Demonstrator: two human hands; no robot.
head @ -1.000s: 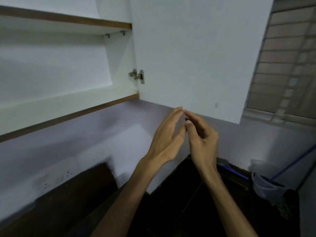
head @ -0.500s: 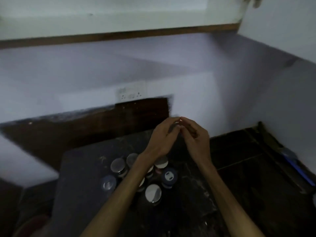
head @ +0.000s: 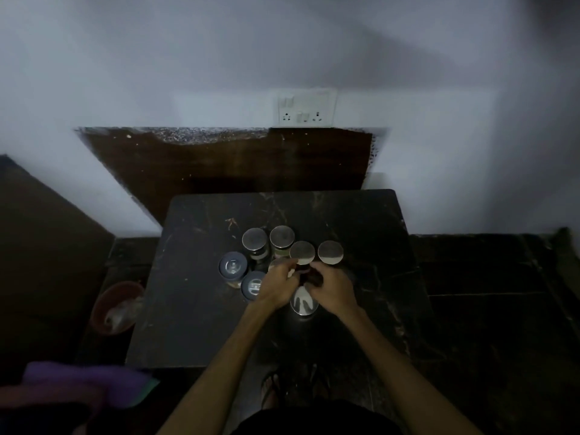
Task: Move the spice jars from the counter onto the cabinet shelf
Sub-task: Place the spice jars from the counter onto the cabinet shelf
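Several spice jars stand clustered on a small dark marble counter [head: 194, 309]. Most have silver lids, such as one jar [head: 254, 239] at the back left; two blue-lidded jars [head: 233, 265] sit at the left. My left hand [head: 276, 288] and my right hand [head: 334, 287] meet in the middle of the cluster. Their fingers curl from both sides around the dark body of a silver-lidded jar [head: 302, 252]. Another silver-lidded jar [head: 303, 302] stands just under my wrists. The cabinet shelf is out of view.
A wall socket plate [head: 306, 108] sits above a dark panel behind the counter. A reddish bowl [head: 117, 306] lies low at the left, with a purple cloth [head: 84, 384] at the bottom left. My sandalled feet [head: 292, 387] are below the counter's front edge.
The view has swung down from the open cabinet to the counter. Both hands, held together in the air before, have come down onto a jar in the cluster.
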